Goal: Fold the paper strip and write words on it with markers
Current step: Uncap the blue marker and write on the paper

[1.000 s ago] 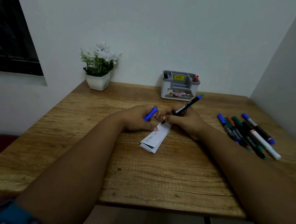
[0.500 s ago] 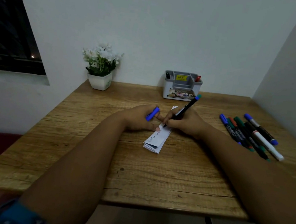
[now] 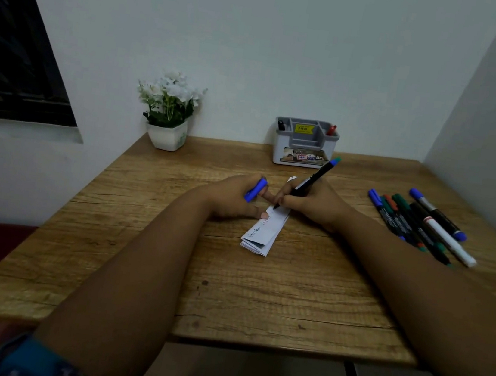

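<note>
A folded white paper strip lies on the wooden table, with handwritten words in dark and red ink on its top face. My right hand grips a black marker with a blue end, its tip down on the paper near the strip's far part. My left hand holds a blue marker cap between its fingers, and its thumb presses the paper's left edge.
Several capped markers lie in a row on the table's right side. A grey and white pen holder stands at the back wall. A white pot of white flowers sits at the back left.
The hands and the marker have kept their place on the paper; the marker tip has shifted only slightly. The camera view has drifted a little.
</note>
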